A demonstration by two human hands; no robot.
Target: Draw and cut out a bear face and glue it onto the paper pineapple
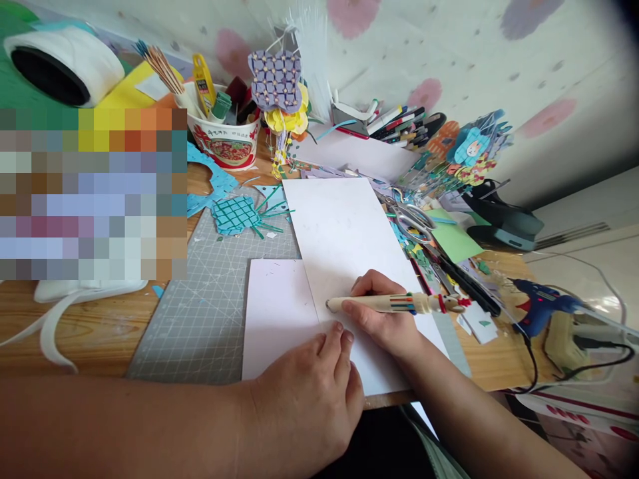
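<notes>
My right hand (384, 316) grips a cream multi-colour pen (394, 304), held almost flat with its tip at the left edge of a long white sheet of paper (344, 233). My left hand (312, 392) rests on the near end of that sheet, fingers curled and pressing it down. A second pale sheet (277, 313) lies under and to the left of the long one. Both sheets lie on a grey cutting mat (214, 293) on the wooden desk (90, 332).
A paper cup of tools (224, 130), woven paper crafts (237, 214), scissors (412, 219), pens (399, 123), a green paper square (452, 239) and scraps crowd the back and right. A blue glue gun (542, 303) with its cable lies at the right edge. A blurred patch covers the left.
</notes>
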